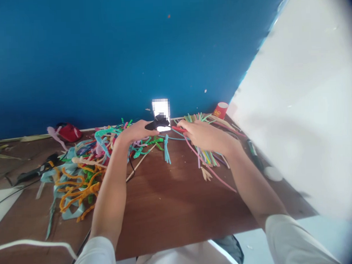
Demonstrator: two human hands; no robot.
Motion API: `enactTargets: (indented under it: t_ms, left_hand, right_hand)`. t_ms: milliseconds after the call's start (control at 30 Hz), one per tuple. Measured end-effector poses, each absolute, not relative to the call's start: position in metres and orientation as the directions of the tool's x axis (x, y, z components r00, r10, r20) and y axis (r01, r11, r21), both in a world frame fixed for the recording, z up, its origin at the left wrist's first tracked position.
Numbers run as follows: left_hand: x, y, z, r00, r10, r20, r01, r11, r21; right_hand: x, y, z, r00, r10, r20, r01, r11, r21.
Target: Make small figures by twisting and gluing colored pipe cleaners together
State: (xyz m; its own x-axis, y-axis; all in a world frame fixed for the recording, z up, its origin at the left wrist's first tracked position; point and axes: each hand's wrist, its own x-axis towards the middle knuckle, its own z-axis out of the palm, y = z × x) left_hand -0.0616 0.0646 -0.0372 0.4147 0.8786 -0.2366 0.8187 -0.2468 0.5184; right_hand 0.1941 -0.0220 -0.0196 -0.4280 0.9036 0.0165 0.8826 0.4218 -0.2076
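At the back of the table, my left hand (138, 132) is closed around a black object (155, 124) whose kind I cannot make out. My right hand (198, 133) grips a slim red tool (179, 129) that points toward the black object; most of it is hidden by the fingers. Behind them a lit phone (161, 105) leans on the wall. A knotted light-blue bundle of pipe cleaners (167, 151) lies just below. Beneath my right hand spreads a pile of straight pastel pipe cleaners (210, 157), with a long pink one (213, 173) reaching forward.
Tangled coloured pipe cleaners (79, 181) cover the left side, beside a black glue gun (35, 170) and a red pouch (69, 132). A red paper cup (220, 110) lies tipped at the back right, near a white round object (273, 174). A blue wall (110, 61) bounds the table (167, 213).
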Motion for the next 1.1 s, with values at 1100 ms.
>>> enactTargets:
  t_ms: [1100]
  left_hand:
    - [-0.045,0.053,-0.034,0.337,0.923,-0.184,0.834,-0.202,0.514]
  right_hand:
    - [0.18,-0.027,-0.018,-0.323,0.914,0.247,0.926,0.359,-0.118]
